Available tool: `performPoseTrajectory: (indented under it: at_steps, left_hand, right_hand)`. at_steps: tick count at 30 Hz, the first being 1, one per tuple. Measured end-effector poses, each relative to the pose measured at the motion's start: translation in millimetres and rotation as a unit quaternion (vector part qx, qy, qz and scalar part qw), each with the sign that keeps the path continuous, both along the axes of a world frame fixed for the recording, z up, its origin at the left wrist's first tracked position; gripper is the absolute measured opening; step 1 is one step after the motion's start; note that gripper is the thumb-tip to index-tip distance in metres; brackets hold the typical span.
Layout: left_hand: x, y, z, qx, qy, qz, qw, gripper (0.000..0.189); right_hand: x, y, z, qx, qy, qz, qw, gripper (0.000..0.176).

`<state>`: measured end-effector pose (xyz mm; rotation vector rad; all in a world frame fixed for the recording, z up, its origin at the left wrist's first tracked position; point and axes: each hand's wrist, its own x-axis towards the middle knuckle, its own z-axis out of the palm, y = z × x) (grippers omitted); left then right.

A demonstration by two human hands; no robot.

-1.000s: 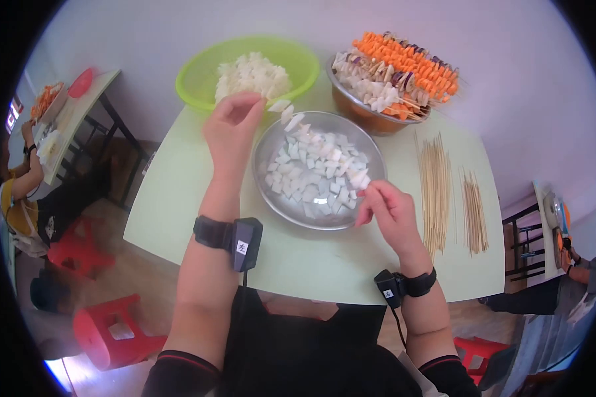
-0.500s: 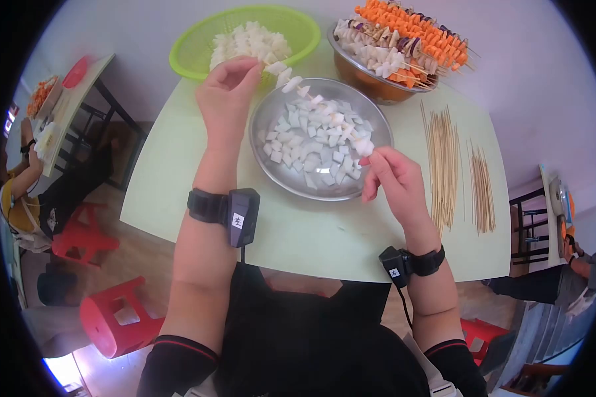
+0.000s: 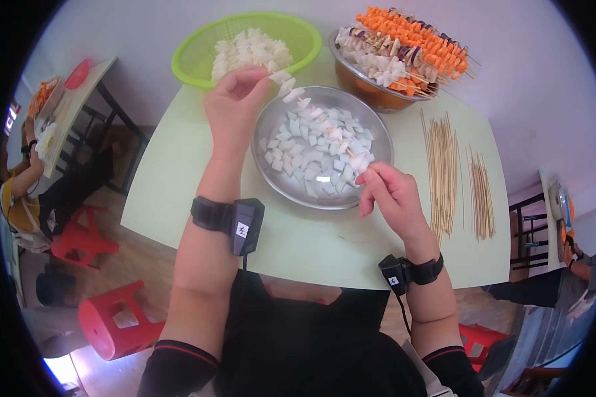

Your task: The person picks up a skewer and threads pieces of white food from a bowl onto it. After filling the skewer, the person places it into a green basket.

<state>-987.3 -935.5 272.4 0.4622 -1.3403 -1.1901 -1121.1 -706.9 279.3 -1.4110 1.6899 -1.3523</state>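
Observation:
A skewer threaded with white vegetable chunks (image 3: 320, 122) stretches diagonally over a round metal bowl (image 3: 271, 180). My left hand (image 3: 235, 102) pinches its upper left end, close to the green basket. At the lower right end, my right hand (image 3: 387, 192) has its thumb and fingers closed around the last chunk. Loose cut white pieces (image 3: 297, 155) lie in the metal bowl beneath the skewer. My fingers hide the skewer's tips.
A green basket (image 3: 185, 61) of white pieces stands at the back left. Finished orange, white and purple skewers (image 3: 414, 43) fill another metal bowl (image 3: 357, 91). Bare bamboo sticks (image 3: 442, 175) lie on the right. Red stools (image 3: 116, 321) and other people (image 3: 30, 188) are around the table (image 3: 298, 248).
The view has shifted slightly, so the table and bowls appear lower. My right hand has come a little closer to me with its end of the skewer. Both hands keep their hold.

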Motion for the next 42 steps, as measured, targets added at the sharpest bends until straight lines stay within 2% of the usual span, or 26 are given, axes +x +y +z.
performPoseTrajectory:
  at_steps: [1, 3, 4, 6, 9, 13, 16, 19, 21, 22, 23, 24, 25, 27, 30, 31, 33, 37, 42]
  left_hand:
    - [0.4, 0.6, 0.1, 0.000, 0.000, 0.000, 1.000, 0.011]
    - [0.1, 1.3, 1.5, 0.002, -0.003, 0.001, 1.000, 0.011]
    - [-0.7, 2.5, 2.0, 0.001, -0.002, 0.000, 1.000, 0.011]
    - [-1.7, 5.8, 2.6, 0.012, -0.013, -0.022, 1.000, 0.011]
    - [-1.3, 6.8, 3.4, 0.014, -0.013, -0.021, 1.000, 0.011]
    - [-4.0, 3.7, -2.4, 0.013, -0.005, -0.009, 1.000, 0.012]
    - [-6.2, 2.5, -2.5, -0.001, -0.003, -0.018, 1.000, 0.013]
    - [-7.8, 8.7, -1.1, 0.021, -0.066, -0.025, 0.997, 0.014]
    - [-5.9, 8.0, -1.8, 0.003, -0.173, -0.048, 0.984, 0.016]
    - [-6.3, 7.3, -6.0, 0.003, -0.175, -0.054, 0.983, 0.016]
    - [-7.2, 6.2, -10.9, -0.042, -0.244, -0.085, 0.965, 0.016]
    - [-8.5, 5.5, -14.6, -0.088, -0.310, -0.114, 0.940, 0.016]
    - [-9.5, 6.9, -17.7, -0.088, -0.310, -0.118, 0.939, 0.016]
    - [-9.7, 11.5, -21.2, -0.171, -0.391, -0.124, 0.896, 0.017]
    - [-6.3, 16.4, -20.9, -0.211, -0.443, -0.127, 0.862, 0.016]
    - [-5.7, 17.1, -18.5, -0.216, -0.443, -0.129, 0.860, 0.016]
    - [-3.7, 19.2, -16.5, -0.173, -0.513, -0.170, 0.823, 0.016]
    - [-5.0, 14.8, -24.0, -0.220, -0.507, -0.174, 0.815, 0.016]
    - [-4.4, 17.4, -16.6, -0.132, -0.500, -0.175, 0.838, 0.015]
  right_hand:
    - [-0.4, 0.3, 0.8, 0.000, 0.000, 0.000, 1.000, 0.027]
    - [-4.0, 0.5, 3.3, 0.037, -0.237, 0.029, 0.970, 0.027]
    - [-7.4, 1.4, 3.2, 0.037, -0.236, 0.028, 0.971, 0.027]
    - [-13.9, 2.3, 2.1, 0.027, -0.409, 0.079, 0.909, 0.027]
    - [-8.5, -1.3, 0.5, 0.020, -0.380, 0.038, 0.924, 0.029]
    - [-13.7, -1.5, -2.7, 0.030, -0.390, 0.067, 0.918, 0.027]
    - [-17.4, -2.1, -1.7, 0.009, -0.392, 0.046, 0.919, 0.027]
    - [-32.2, 3.0, 1.0, -0.050, -0.363, -0.032, 0.930, 0.027]
    - [-46.9, 6.4, -0.5, -0.086, -0.380, -0.044, 0.920, 0.027]
    - [-52.4, 7.2, -1.4, -0.123, -0.395, -0.048, 0.909, 0.027]
    - [-55.6, 7.5, 0.2, -0.134, -0.401, -0.023, 0.906, 0.026]
    - [-55.4, 7.7, 1.1, -0.136, -0.401, -0.026, 0.905, 0.026]
    - [-52.7, 6.7, 1.1, -0.129, -0.393, -0.037, 0.910, 0.026]
    - [-48.6, 5.3, 2.5, -0.124, -0.385, -0.051, 0.913, 0.026]
    - [-43.4, 5.8, 2.9, -0.114, -0.373, -0.015, 0.921, 0.025]
    - [-41.4, 5.3, 3.7, -0.104, -0.371, -0.009, 0.923, 0.025]
    - [-39.9, 5.4, 4.9, -0.090, -0.377, 0.016, 0.922, 0.024]
    - [-36.1, 5.4, 8.7, -0.072, -0.372, 0.011, 0.926, 0.025]
    - [-35.7, 5.2, 6.8, -0.054, -0.371, 0.010, 0.927, 0.025]
